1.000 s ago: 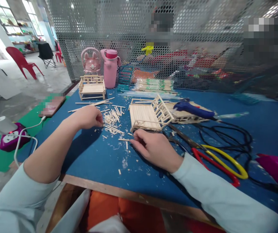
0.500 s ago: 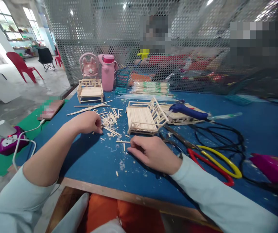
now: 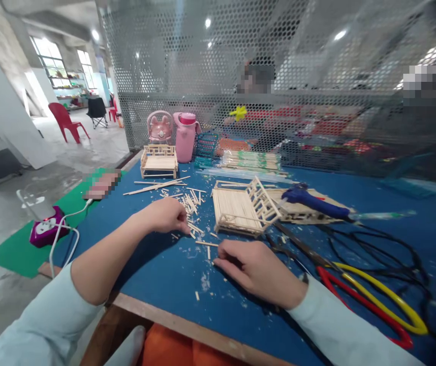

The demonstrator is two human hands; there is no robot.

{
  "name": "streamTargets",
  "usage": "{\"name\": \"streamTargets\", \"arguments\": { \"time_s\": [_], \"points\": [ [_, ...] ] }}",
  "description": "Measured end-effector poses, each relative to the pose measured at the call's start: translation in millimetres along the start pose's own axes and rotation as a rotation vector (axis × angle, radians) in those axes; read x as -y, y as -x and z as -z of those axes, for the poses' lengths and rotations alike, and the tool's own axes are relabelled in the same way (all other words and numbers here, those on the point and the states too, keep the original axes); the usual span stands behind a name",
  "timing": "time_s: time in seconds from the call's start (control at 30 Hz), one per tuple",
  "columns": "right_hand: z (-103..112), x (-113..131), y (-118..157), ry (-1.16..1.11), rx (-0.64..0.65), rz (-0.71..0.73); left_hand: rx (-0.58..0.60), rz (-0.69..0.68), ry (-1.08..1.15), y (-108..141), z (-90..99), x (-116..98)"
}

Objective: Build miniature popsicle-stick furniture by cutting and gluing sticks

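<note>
My left hand (image 3: 167, 216) is over the near edge of a loose heap of short cut wooden sticks (image 3: 190, 202). Its thumb and fingers are pinched together, and whatever lies between them is too small to make out. My right hand (image 3: 258, 267) rests on the blue tabletop, thumb and forefinger apart, holding nothing visible. A thin wooden stick (image 3: 203, 243) lies at its forefinger, with a shorter stick piece (image 3: 209, 252) just below. Beyond that hand stands a miniature stick-built bed (image 3: 237, 208) with a slanted lattice side. A finished-looking miniature stick bench (image 3: 159, 161) sits farther back.
Large scissors (image 3: 378, 295) with red and yellow handles lie at right, beside black cables (image 3: 385, 249). A blue glue gun (image 3: 313, 201) rests on a flat stick panel. A pink bottle (image 3: 185, 137), bundled sticks (image 3: 252, 160) and perforated metal mesh (image 3: 203, 66) stand behind.
The camera view has shifted, so everything appears lower and farther right. My left hand has moved right along the stick heap toward my right hand, which stays about where it was.
</note>
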State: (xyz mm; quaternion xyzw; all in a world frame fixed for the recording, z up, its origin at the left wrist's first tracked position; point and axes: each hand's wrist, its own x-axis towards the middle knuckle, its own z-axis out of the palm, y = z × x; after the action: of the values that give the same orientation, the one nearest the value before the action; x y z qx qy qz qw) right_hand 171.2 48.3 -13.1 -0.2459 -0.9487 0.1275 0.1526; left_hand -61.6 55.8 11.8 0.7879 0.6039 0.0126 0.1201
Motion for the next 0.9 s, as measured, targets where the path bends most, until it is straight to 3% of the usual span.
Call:
{"name": "streamTargets", "arguments": {
  "time_s": [0.13, 0.33, 0.63, 0.77, 0.9],
  "points": [
    [-0.9, 0.0, 0.4, -0.001, 0.022, -0.018, -0.115, 0.004, -0.036, -9.8, -12.3, -1.6],
    [-0.5, -1.8, 2.8, -0.022, 0.033, -0.038, -0.048, 0.020, -0.069, 8.2, -31.2, -4.8],
    [0.6, 0.2, 4.6, -0.032, 0.071, -0.033, -0.053, 0.158, -0.243, 50.9, -38.6, -10.3],
    [-0.3, -1.0, 4.1, -0.041, 0.072, -0.033, -0.110, 0.144, -0.190, 57.5, -38.8, -9.4],
    [-1.4, -2.1, 4.3, -0.049, 0.070, -0.022, -0.243, 0.210, -0.088, 48.1, -23.9, 10.5]
  ]
}}
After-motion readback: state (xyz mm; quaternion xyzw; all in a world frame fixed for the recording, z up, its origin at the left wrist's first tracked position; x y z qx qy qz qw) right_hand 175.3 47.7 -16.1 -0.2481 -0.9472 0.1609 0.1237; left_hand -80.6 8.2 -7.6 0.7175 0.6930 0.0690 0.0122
